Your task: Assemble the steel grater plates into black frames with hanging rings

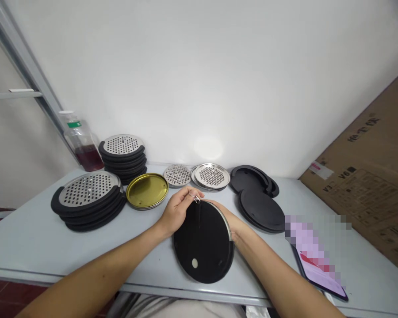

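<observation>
Disc in hand comes first: I count one, black and round [204,240], tilted up above the near edge of the table [26,247]. It carries one pale round spot near its lower edge, one small metal clip [197,199] at the top, and a silvery strip along its upper right edge. On my feed the left hand [177,210] pinches narrowly at the disc's top edge, thumb by the clip. The right hand [230,221] goes behind the disc; its fingers are hidden, so I cannot tell how tightly it grips.

Beyond the hands I see one pile of gold lids [147,190], only the top one fully visible. Two groups of perforated metal plates lie near the wall: a left group [177,175] and a right group [212,176], overlapping too closely for me to count.

To the left stand two stacks of black-rimmed graters, a front stack [89,190] and a rear stack [122,145]; I cannot count their layers surely. One bottle [89,157] with dark red liquid stands behind, partly covered.

To the right, black round pieces [262,210] overlap, number unclear. One phone [321,274] lies nearby, its upper part pixelated. One cardboard box [368,176] is cut off by the frame.
</observation>
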A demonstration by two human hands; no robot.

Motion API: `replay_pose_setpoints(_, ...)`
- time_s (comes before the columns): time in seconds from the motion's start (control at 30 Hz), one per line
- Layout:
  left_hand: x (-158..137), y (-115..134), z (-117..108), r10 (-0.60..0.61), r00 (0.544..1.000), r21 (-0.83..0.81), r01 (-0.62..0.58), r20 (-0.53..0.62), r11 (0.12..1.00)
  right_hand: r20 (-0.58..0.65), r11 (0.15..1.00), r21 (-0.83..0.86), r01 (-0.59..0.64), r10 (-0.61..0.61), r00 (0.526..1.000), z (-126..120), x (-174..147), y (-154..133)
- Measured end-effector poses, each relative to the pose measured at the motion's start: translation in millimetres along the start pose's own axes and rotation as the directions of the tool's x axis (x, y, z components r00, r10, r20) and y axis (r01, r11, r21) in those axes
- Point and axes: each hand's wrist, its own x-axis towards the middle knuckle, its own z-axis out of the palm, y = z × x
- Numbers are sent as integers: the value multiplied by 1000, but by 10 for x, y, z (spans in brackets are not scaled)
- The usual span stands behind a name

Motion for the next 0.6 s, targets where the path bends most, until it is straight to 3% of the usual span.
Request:
replay_pose_setpoints(0.1,10,-42,33,-111,994,-222,112,13,969,41,997,47,-63,61,997,1,-20,17)
replay_pose_setpoints(0.23,10,-52,75,-210,977,-438,209,48,874,165,999,-3,-36,36,986,-16,-38,-10)
replay_pose_setpoints(0.43,30,-7,44,-306,942,-540,329,136,775,425,999,15,-44,34,905,-71,-58,-81)
replay_pose_setpoints(0.6,112,-42,-64,-375,897,-583,439,236,683,374,995,-89,34,2,927,-96,-52,-78)
